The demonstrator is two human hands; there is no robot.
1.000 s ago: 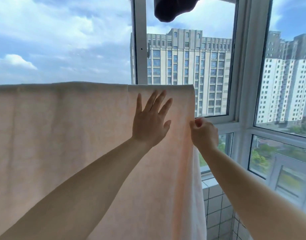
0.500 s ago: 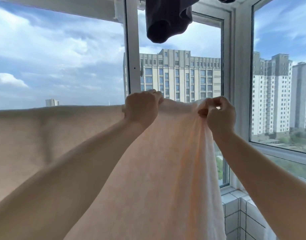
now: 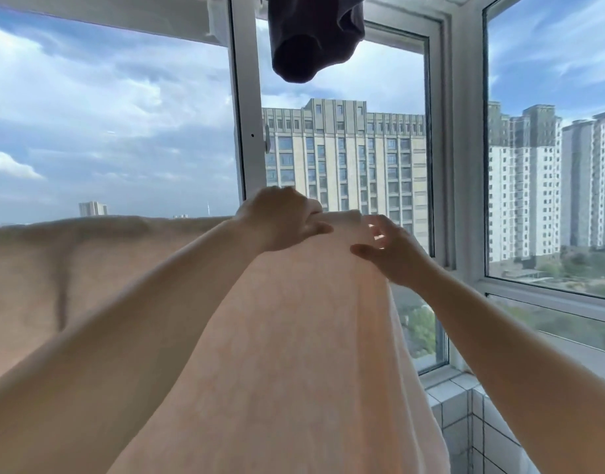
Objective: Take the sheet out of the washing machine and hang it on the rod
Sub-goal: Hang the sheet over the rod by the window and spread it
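Observation:
A pale peach sheet (image 3: 294,336) hangs across the lower view, draped over a rod that it hides. Its top edge runs from the far left to the middle. My left hand (image 3: 280,220) grips the top fold of the sheet near its right end, fingers curled over the edge. My right hand (image 3: 390,251) is just right of it, fingers spread and relaxed, touching the sheet's right edge without holding it.
A dark garment (image 3: 311,39) hangs overhead at top centre. White window frames (image 3: 246,131) stand right behind the sheet, with tall buildings outside. A white tiled ledge (image 3: 465,405) lies at lower right.
My left hand went from flat on the sheet to gripping its top fold. My right hand let go of the sheet's right edge and opened. The view tilted upward.

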